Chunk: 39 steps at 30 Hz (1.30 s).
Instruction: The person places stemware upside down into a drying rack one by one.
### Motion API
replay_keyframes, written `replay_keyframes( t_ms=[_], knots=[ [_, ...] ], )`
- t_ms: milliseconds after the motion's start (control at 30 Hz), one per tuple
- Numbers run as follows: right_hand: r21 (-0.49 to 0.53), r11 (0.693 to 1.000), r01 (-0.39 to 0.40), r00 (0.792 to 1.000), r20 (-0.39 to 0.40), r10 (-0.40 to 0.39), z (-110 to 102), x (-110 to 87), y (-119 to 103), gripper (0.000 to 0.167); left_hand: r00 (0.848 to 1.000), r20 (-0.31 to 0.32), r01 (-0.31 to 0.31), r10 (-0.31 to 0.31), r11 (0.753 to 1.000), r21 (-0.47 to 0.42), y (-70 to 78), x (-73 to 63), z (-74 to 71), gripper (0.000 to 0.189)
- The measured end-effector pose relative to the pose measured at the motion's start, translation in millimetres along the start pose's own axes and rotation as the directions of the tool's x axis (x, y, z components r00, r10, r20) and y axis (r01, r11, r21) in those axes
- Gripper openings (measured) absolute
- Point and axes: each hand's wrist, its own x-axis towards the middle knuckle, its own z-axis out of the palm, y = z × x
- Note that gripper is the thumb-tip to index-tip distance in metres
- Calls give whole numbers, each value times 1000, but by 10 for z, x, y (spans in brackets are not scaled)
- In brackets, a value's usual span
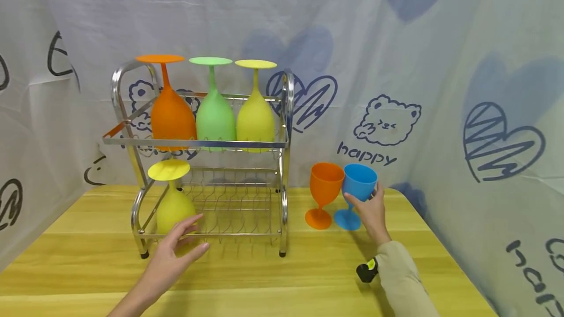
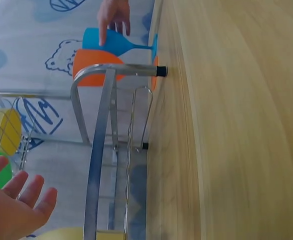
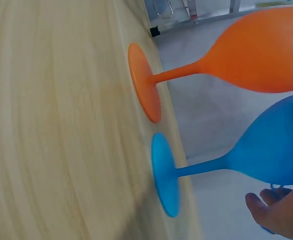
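Observation:
A blue plastic goblet (image 1: 359, 183) stands upright on the table at the right, and my right hand (image 1: 373, 213) holds its bowl between thumb and fingers. The right wrist view shows the blue goblet's foot (image 3: 165, 175) on the tabletop. Just left of it stands an orange goblet (image 1: 325, 185), also upright. My left hand (image 1: 176, 248) holds nothing, its fingers spread apart in front of the rack's lower tier. Behind that hand, a yellow goblet (image 1: 174, 209) is upside down on the lower tier at its left end.
A two-tier metal dish rack (image 1: 285, 199) stands left of centre. Its upper tier bears an upside-down orange goblet (image 1: 172, 114), a green goblet (image 1: 215, 116) and a yellow goblet (image 1: 255, 119). Printed cloth (image 1: 352, 62) hangs behind the wooden table (image 1: 308, 278).

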Motion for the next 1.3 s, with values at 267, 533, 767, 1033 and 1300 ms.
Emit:
replay_keyframes(
  t_ms=[267, 533, 767, 1033, 1300],
  knots=[
    [8, 999, -31, 999, 19, 31, 34, 36, 100, 105, 999, 30, -14, 16, 998, -60, 38, -27, 58, 56],
    [2, 1000, -4, 1000, -30, 4, -11, -4, 156, 98, 999, 15, -51, 52, 996, -77, 64, -43, 61, 55],
    [-24, 998, 63, 998, -14, -64, -106, -105, 108, 98, 999, -6, -54, 54, 994, -97, 73, -12, 52, 54],
    [-21, 985, 170, 985, 23, -169, -186, -303, -68, 93, 1000, -2, -29, 29, 988, -154, 144, 41, 72, 55],
    [-89, 946, 312, 947, 105, -302, -161, -610, -268, 87, 995, -24, -103, 100, 977, -186, 250, 130, 170, 58]
  ],
)
